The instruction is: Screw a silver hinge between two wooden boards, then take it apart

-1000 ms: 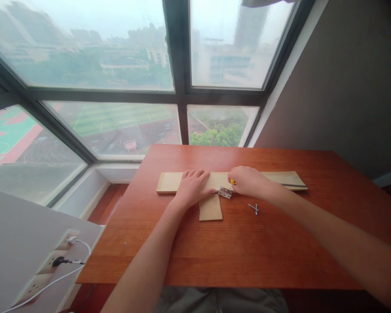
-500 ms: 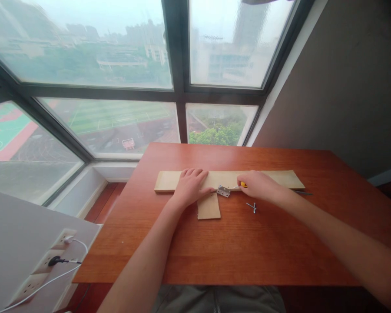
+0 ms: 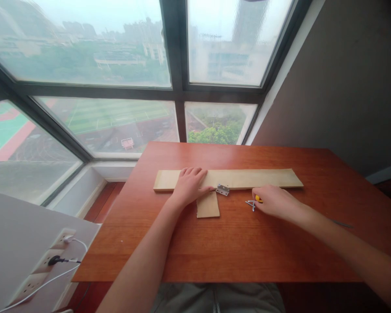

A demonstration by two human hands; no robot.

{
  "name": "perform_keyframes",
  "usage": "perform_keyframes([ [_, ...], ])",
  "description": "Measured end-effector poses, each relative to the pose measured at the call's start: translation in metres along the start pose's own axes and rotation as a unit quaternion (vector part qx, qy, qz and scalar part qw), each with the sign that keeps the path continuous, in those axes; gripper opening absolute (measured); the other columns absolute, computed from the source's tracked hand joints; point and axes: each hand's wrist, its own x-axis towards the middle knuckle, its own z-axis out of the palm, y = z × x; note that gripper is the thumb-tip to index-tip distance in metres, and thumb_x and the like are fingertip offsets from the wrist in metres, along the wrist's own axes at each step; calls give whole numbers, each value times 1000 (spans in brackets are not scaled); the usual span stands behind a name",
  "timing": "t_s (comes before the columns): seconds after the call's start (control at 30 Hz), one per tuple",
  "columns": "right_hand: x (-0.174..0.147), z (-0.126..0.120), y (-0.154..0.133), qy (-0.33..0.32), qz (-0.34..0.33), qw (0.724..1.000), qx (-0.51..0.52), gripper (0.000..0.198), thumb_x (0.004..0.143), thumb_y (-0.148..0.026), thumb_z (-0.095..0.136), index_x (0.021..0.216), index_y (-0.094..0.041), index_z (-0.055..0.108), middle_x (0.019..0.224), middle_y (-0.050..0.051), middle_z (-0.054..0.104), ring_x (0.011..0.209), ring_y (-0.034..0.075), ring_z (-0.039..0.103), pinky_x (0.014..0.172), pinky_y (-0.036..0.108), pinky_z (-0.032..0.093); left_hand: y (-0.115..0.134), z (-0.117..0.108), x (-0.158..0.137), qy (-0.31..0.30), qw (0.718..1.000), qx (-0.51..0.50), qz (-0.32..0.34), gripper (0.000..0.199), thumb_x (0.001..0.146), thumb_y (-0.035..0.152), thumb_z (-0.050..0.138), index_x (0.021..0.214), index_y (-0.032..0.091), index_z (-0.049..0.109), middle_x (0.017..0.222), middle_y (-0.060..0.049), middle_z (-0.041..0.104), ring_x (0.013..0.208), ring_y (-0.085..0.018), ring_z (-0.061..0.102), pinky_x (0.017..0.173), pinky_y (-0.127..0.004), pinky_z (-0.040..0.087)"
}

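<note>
A long pale wooden plank (image 3: 247, 178) lies across the table, and my left hand (image 3: 190, 184) is over its left part. The fingertips of that hand reach the far edge; its thumb stretches along the near edge. Just beyond the thumb tip sits a silver metal hinge (image 3: 223, 190) at the plank's near edge. Below the hand rests a small square wooden piece (image 3: 208, 205), partly covered. My right hand (image 3: 271, 200) is closed around a yellow-handled screwdriver (image 3: 258, 198), mostly hidden in the fist. Close against its fingertips lie a few silver screws (image 3: 251, 204).
The reddish-brown wooden table (image 3: 215, 252) stands before a large window (image 3: 117, 124). A thin dark strip (image 3: 342, 224) shows beside my right forearm; I cannot tell what it is. Wall sockets (image 3: 48, 261) with plugged-in cables are at the lower left.
My right hand has moved right and toward me with the screwdriver, from beside the hinge to the screws. My left hand has stayed in place. The dark strip appears farther right.
</note>
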Motion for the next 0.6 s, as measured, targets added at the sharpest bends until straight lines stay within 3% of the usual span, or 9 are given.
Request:
perform_keyframes([
  [0.33,-4,-13,8,29,-10,999,42,16,82,-23,51,85,-24,66,86,2,72,76,19,63,60,27,34,0,-1,0,-3,1000,-3,-2,58,85,64,55,129,26,55,128,-9,59,121,-28,50,106,-42,32],
  [0.5,-3,-30,5,83,-31,994,66,35,81,-18,50,112,-20,64,96,6,72,86,21,64,69,27,40,-1,0,0,0,1000,3,1,59,86,65,52,129,25,55,129,-9,59,120,-28,50,105,-41,32],
  [0.6,-5,-46,-3,111,-39,989,88,38,81,-17,51,116,-21,63,92,4,72,82,19,64,69,26,41,-1,0,0,2,1000,0,3,59,85,65,53,128,25,55,128,-9,59,120,-28,50,105,-41,32],
])
